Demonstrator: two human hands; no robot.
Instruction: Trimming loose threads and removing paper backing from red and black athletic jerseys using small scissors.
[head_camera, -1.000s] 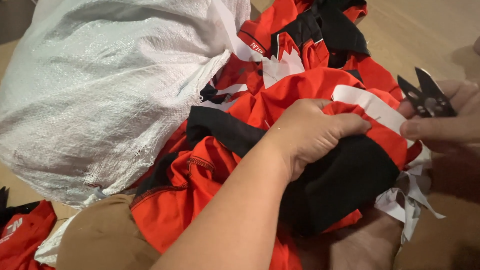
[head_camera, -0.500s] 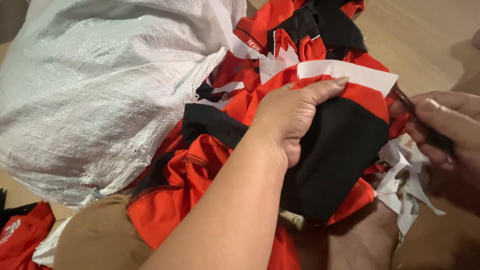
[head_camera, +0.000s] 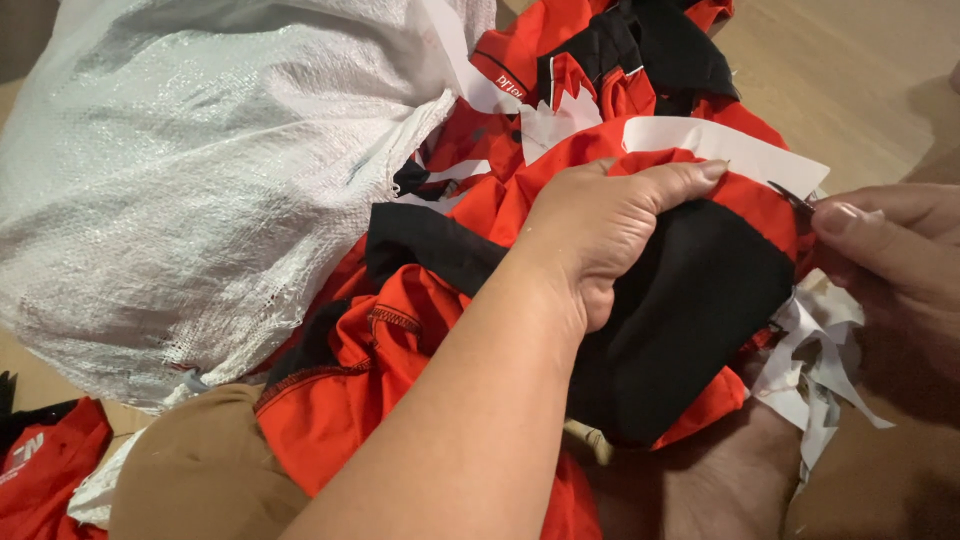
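My left hand grips a red and black garment with a white panel along its top edge, bunching the cloth over my lap. My right hand is at the garment's right edge, fingers closed around a small pair of thread snips. Only the dark metal tip of the snips shows, touching the edge of the red cloth below the white panel.
A big white woven sack fills the left. More red, black and white garments are piled behind. White scraps hang at the right, above my foot. Another red piece lies bottom left on the wooden floor.
My left hand has turned the garment and lifted its white-edged side up. My right hand dropped from the upper right and brought the snips down to the cloth's edge.
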